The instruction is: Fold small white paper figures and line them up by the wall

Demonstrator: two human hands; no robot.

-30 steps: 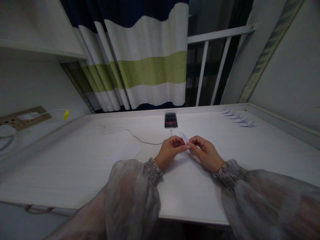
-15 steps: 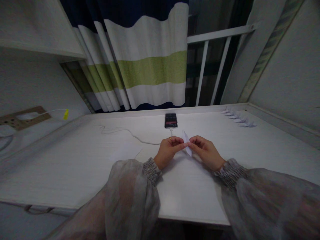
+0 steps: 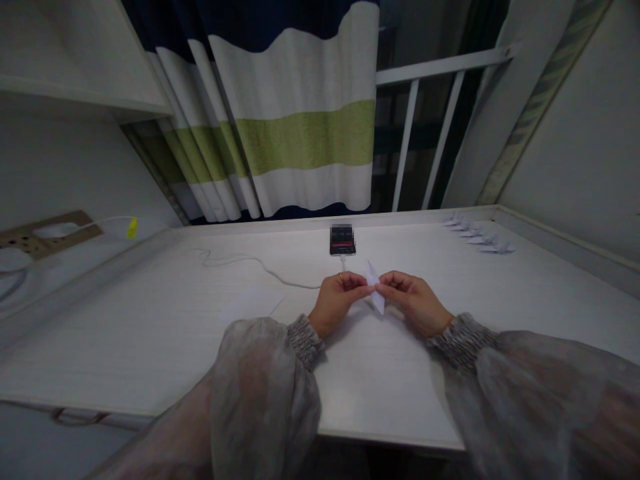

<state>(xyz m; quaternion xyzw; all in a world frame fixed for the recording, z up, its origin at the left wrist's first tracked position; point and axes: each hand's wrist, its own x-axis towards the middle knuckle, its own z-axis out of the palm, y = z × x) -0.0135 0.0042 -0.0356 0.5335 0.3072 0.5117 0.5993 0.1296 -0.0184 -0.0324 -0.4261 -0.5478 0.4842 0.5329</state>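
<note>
A small piece of folded white paper (image 3: 378, 304), slim and pointed at both ends, is held just above the desk. My left hand (image 3: 336, 298) pinches it from the left between thumb and fingertips, a ring on one finger. From the right, my right hand (image 3: 415, 300) pinches the same paper at its middle, the thumbs almost meeting. Its upper tip points toward the phone (image 3: 343, 240), which lies behind my hands. Where exactly the fingers press behind the paper is hidden.
Several folded white paper pieces (image 3: 480, 237) stand in a row at the desk's back right. White paper (image 3: 253, 301) lies left of my hands. A white cable (image 3: 270, 272) runs from the phone across the white desk (image 3: 125, 333). A power socket (image 3: 50, 235) is on the left wall.
My hands keep nearly the same pinch on the folded paper. The paper seems turned very slightly, and the view has shifted a little.
</note>
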